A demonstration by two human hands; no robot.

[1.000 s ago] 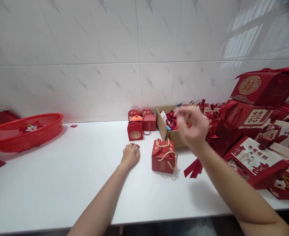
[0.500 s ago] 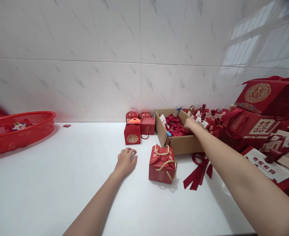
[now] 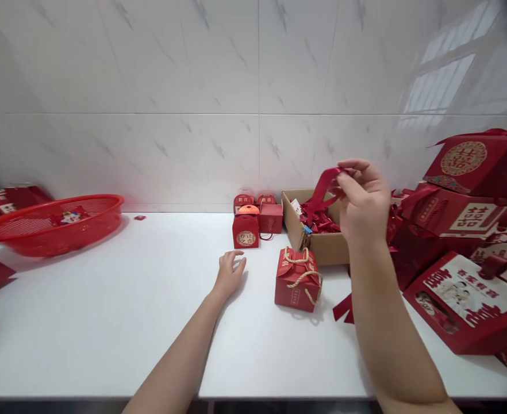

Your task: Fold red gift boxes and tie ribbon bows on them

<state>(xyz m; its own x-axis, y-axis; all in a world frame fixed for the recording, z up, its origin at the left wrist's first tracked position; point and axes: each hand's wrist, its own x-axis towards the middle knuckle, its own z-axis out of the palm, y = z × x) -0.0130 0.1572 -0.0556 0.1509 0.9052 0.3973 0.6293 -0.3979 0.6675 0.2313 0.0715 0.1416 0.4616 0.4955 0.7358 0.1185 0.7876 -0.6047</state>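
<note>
My right hand (image 3: pixel 363 198) is raised above a cardboard box (image 3: pixel 329 252), its fingers pinching a dark red ribbon (image 3: pixel 323 185). The ribbon loops down toward the red ribbons (image 3: pixel 322 223) heaped inside the box; I cannot tell whether it is still tangled with them. My left hand (image 3: pixel 229 275) rests on the white table, fingers apart, with nothing in it. Between my arms stands a red gift box (image 3: pixel 291 287) with gold rope handles. Behind my left hand is a small red box (image 3: pixel 245 231) with an orange object (image 3: pixel 248 210) on top.
More small red boxes (image 3: pixel 271 218) stand near the tiled wall. A red plastic basket (image 3: pixel 68 236) sits at the left. Red gift boxes (image 3: pixel 464 310) are piled along the right side. Red ribbon ends (image 3: pixel 344 309) lie by my right forearm. Something blurred enters at the left edge.
My right hand has risen out of the cardboard box and brought up a red ribbon. My left hand stays on the table. The view has shifted slightly left.
</note>
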